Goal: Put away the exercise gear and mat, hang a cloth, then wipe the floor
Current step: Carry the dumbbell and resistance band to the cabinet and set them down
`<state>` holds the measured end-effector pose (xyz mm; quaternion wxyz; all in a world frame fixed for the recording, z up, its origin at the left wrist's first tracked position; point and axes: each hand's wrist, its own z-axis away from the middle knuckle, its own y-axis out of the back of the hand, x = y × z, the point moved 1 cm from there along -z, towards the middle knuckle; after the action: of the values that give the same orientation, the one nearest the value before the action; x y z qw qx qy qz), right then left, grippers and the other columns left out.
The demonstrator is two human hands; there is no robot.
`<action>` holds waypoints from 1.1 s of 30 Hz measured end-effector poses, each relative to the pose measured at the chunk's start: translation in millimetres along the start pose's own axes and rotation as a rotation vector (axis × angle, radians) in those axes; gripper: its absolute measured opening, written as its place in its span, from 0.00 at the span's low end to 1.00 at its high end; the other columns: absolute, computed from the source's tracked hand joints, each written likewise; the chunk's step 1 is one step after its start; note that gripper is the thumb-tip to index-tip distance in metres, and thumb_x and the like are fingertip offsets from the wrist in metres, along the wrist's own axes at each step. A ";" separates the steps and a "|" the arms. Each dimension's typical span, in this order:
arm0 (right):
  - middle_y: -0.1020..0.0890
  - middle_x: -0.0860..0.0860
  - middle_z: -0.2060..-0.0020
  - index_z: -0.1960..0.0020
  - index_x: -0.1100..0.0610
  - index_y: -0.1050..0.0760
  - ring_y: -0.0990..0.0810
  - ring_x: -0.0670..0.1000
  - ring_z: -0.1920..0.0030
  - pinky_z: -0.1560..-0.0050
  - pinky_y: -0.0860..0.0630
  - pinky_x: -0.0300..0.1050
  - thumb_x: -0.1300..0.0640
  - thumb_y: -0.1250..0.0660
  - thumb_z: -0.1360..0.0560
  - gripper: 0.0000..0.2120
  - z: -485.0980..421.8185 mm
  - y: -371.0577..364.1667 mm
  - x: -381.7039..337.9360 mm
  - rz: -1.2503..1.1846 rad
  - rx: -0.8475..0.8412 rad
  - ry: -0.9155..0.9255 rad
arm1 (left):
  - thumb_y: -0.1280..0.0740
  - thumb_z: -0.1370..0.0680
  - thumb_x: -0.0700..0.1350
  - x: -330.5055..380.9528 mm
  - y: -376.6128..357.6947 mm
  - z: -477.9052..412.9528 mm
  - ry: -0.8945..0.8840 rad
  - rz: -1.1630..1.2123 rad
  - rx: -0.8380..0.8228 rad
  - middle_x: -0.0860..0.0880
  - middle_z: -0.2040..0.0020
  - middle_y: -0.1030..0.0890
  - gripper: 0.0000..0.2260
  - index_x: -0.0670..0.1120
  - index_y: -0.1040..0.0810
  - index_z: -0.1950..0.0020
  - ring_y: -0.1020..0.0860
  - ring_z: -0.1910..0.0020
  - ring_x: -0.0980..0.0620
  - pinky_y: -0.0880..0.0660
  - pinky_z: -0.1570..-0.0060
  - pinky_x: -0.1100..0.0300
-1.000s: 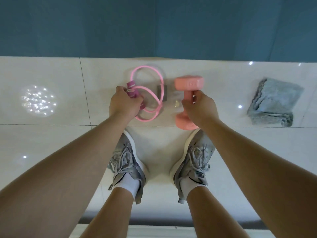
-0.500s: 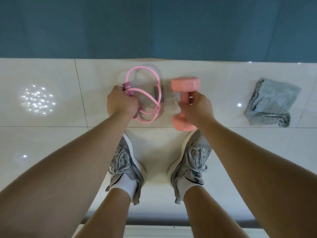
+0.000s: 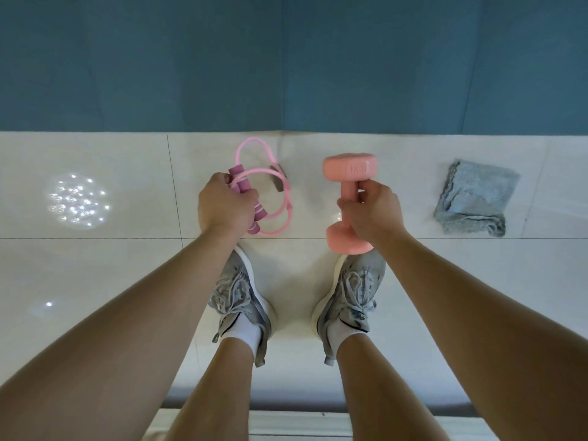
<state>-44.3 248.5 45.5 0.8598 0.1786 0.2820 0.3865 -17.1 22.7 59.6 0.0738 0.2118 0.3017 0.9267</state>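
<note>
Head view: left hand (image 3: 222, 206) grips band (image 3: 237, 172), right hand (image 3: 370, 211) grips dumbbell (image 3: 350, 168), cloth (image 3: 475, 198) nearby.

Arms extended down; left hand (image 3: 222, 206), right hand (image 3: 370, 211) both curled, gripping

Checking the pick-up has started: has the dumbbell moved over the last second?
Yes, it seems lifted. In the right hand, the dumbbell now reaches further over the tile seam toward the shoe, and looks nearer the cloth.
</note>
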 end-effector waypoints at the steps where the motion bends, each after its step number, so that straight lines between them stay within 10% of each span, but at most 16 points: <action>1: 0.21 0.42 0.62 0.51 0.52 0.24 0.23 0.44 0.62 0.65 0.31 0.37 0.54 0.32 0.26 0.05 5.6 4.8 -3.6 -0.005 -0.001 0.000 | 0.33 0.24 0.41 2.7 4.7 4.3 -0.006 0.001 -0.007 0.54 0.61 0.20 0.05 0.47 0.25 0.50 0.23 0.78 0.62 0.34 0.79 0.71; 33: 0.17 0.50 0.64 0.58 0.56 0.21 0.19 0.55 0.57 0.52 0.22 0.51 0.58 0.30 0.29 0.02 236.5 185.6 -132.8 -0.244 0.173 0.054 | 0.32 0.26 0.39 135.0 189.0 214.3 -0.303 0.227 -0.078 0.42 0.64 0.17 0.08 0.46 0.25 0.49 0.17 0.72 0.49 0.24 0.77 0.61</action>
<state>-73.7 244.1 372.8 0.8738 0.2060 0.3570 0.2580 -46.5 19.0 374.1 0.0215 0.3787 0.2251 0.8975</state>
